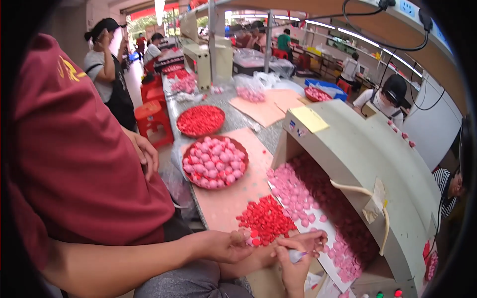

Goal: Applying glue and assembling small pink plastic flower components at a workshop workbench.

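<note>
Working at the near edge of the bench (226, 211), the left hand (229, 245) lies palm up with its fingers curled loosely, its grip closed on a few small red and pink pieces (252, 240) at the fingertips. The right hand (293, 258) comes up from the lower edge just beside it, its grip pinched together on a small pale piece (296, 256); the two hands nearly touch.

Right above the left hand lies a loose heap of red pieces (266, 218) on the pink board that covers the bench. To the right, a pile of pink discs (298, 191) spills out from under the open front of a curved grey hood (357, 154), which walls off that whole side. Farther up the board stands a round tray of pink pieces (214, 161), and beyond it a round tray of red pieces (200, 120).

On the left a person in a dark red shirt (74, 154) stands close against the bench edge. Between heap, tray and hood a bare strip of board stays open.
</note>
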A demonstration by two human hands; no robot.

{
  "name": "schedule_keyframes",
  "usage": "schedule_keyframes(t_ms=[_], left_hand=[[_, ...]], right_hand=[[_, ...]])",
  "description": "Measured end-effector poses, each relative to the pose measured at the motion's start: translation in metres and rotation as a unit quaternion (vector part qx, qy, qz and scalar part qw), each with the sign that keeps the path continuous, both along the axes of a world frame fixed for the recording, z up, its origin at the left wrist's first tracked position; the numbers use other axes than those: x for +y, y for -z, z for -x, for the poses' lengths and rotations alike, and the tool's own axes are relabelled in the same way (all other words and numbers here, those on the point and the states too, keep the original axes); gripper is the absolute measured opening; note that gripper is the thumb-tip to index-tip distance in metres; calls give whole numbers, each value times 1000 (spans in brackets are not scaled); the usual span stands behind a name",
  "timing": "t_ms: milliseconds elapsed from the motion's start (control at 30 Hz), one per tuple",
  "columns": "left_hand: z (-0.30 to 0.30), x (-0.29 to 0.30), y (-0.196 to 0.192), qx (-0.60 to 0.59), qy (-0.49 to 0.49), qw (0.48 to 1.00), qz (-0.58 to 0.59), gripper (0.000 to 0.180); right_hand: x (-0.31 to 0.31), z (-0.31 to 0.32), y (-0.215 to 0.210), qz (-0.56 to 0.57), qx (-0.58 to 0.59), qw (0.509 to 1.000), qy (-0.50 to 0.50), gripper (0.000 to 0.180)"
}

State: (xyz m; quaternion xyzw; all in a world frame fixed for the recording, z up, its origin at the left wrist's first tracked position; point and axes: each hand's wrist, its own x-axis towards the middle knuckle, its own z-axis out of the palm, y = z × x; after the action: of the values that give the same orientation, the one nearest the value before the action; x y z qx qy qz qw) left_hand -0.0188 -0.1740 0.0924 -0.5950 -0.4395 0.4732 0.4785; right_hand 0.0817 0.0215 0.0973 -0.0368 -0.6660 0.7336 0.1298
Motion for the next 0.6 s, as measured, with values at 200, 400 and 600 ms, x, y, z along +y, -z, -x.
schedule_keyframes(t_ms=[200,400,600], left_hand=[[-11,-17,-22,115,-8,993,35,11],[-11,-37,4,109,-68,989,77,21],[-3,-36,-14,128,-38,989,57,8]], right_hand=[[-35,28,-7,-73,113,987,-94,34],[-40,42,3,-19,80,962,-261,42],[-46,53,6,11,24,958,-284,43]])
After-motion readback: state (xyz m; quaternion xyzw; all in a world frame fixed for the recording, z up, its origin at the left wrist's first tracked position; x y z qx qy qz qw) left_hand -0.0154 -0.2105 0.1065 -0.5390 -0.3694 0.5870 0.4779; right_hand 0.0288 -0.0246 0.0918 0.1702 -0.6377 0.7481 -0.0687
